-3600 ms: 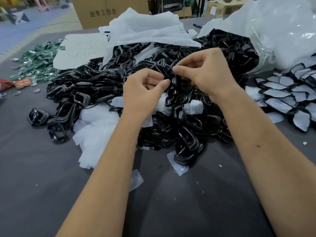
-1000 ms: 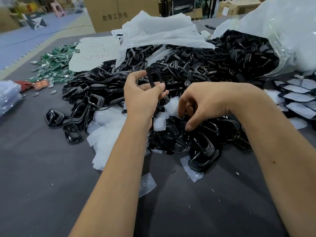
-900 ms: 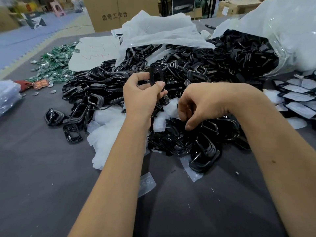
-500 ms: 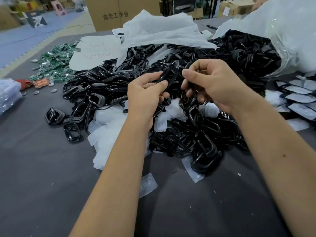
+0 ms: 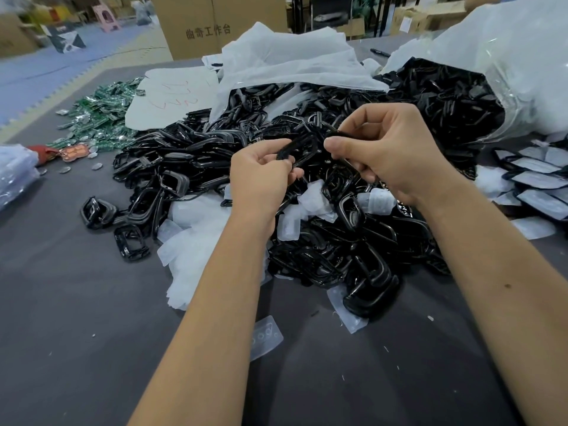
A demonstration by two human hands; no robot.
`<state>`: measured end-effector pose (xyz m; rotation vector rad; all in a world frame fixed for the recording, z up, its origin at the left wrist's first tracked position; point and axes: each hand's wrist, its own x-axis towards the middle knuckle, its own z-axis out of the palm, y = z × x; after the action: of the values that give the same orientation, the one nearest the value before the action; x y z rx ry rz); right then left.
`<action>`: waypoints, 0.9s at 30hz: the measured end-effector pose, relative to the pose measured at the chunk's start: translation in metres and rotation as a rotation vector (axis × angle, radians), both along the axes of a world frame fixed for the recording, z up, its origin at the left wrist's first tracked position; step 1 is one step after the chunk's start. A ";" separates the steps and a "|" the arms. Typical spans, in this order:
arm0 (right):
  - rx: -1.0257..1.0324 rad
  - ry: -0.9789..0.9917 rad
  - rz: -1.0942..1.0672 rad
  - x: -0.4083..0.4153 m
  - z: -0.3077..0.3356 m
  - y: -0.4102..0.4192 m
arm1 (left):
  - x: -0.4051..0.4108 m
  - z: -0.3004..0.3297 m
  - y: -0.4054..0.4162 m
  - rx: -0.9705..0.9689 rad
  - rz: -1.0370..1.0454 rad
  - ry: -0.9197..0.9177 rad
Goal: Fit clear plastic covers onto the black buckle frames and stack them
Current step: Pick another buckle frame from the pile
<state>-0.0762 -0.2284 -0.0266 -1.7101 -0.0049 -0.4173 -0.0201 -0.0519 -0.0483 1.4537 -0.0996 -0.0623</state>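
- left hand (image 5: 261,176): fingers pinch a black buckle frame (image 5: 299,152), held above the frame pile (image 5: 338,235)
- right hand (image 5: 390,152): fingers pinch that frame's other end
- clear covers (image 5: 196,241) loose on grey tabletop (image 5: 76,333), beside pile

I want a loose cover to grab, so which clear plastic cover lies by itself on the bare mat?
The clear cover nearest the camera, between the forearms: it lies flat on the grey mat, apart from the pile.
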 end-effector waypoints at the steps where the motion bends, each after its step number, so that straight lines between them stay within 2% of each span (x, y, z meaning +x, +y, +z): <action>1: 0.005 0.002 0.002 0.000 0.000 -0.001 | 0.000 -0.001 0.000 0.008 0.020 -0.010; 6: 0.060 0.059 0.042 0.000 0.002 0.001 | -0.001 -0.002 0.001 0.023 0.041 -0.035; 10: 0.278 0.166 0.153 -0.002 0.012 -0.001 | -0.001 -0.002 0.000 0.018 0.042 -0.021; 13: 0.337 0.269 0.209 -0.005 0.016 0.000 | -0.002 -0.001 0.000 0.003 0.042 -0.013; 18: 0.241 0.323 0.189 -0.006 0.018 0.003 | -0.003 0.000 -0.001 0.009 0.019 -0.015; 21: 0.105 0.327 0.155 -0.006 0.020 0.004 | -0.003 0.000 -0.001 0.008 0.007 -0.013; 27: -0.022 0.229 0.097 -0.004 0.021 0.009 | -0.005 0.002 -0.002 0.005 -0.033 -0.012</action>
<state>-0.0797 -0.2196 -0.0057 -1.7632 0.0742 -0.1491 -0.0248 -0.0535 -0.0458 1.4580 -0.1327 -0.0808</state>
